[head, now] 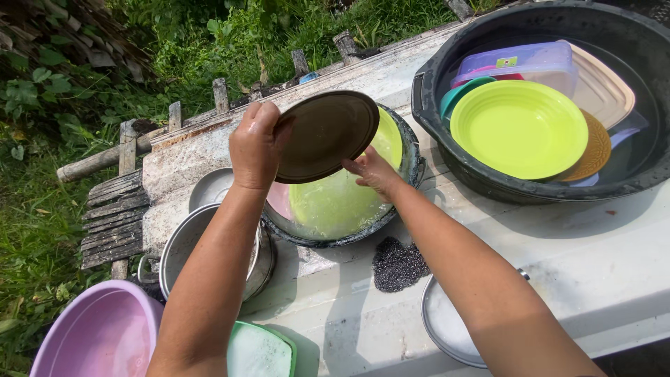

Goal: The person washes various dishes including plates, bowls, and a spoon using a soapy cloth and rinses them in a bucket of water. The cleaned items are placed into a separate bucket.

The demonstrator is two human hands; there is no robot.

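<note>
From the head camera, the left hand (257,145) is gripping the rim of a brown plate (326,135), fingers curled shut over its edge, tilting it above a dark basin (412,171) of cloudy water; the right hand (373,172) is lying loosely open against the plate's lower edge, fingers touching it; a lime plate (335,202) is sitting in that basin beneath. Open room is lying on the pale bench (600,258) to the right, its far edge meeting wooden stakes (220,94) and grass (42,209). A big black tub (433,77) is holding a lime bowl (520,129) and a lilac lidded box (523,63) bearing a small green label. A dark scrubber (398,264) is lying just beside the basin; a steel pot (181,244) and pink bowl (98,335) are standing at the left.
</note>
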